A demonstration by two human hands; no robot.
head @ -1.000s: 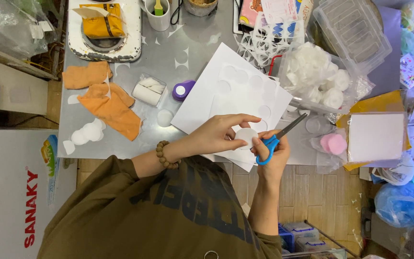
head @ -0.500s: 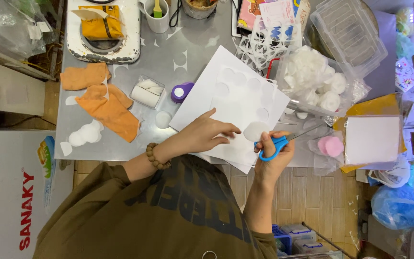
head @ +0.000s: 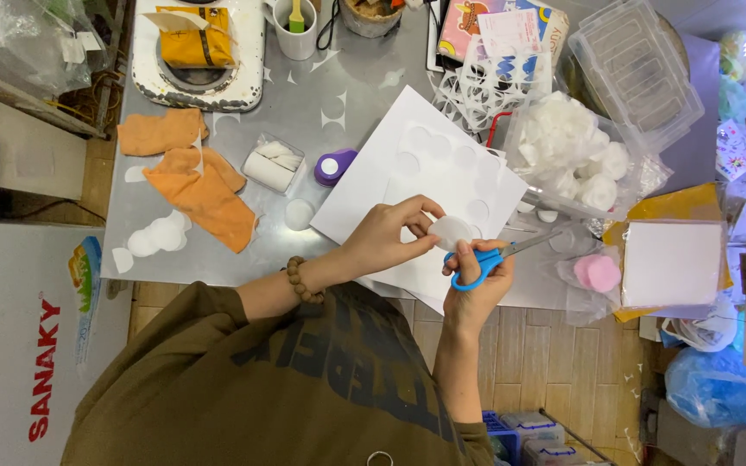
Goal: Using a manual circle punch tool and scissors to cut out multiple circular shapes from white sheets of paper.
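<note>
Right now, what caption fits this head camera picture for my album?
Left hand holds a white paper circle over the white sheet; right hand grips blue-handled scissors.

Colourful printed box (head: 498, 22) at table's far edge, yellow packet (head: 193, 39) on tray

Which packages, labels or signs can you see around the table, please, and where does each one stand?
White appliance: left of the person, red lettering down its front, colourful sticker above.
Colourful printed box: table's far edge, red, yellow and blue.
Orange packet: far left, on a round white tray.
Clear bag: right of the white sheet, holding white rounds.
</note>
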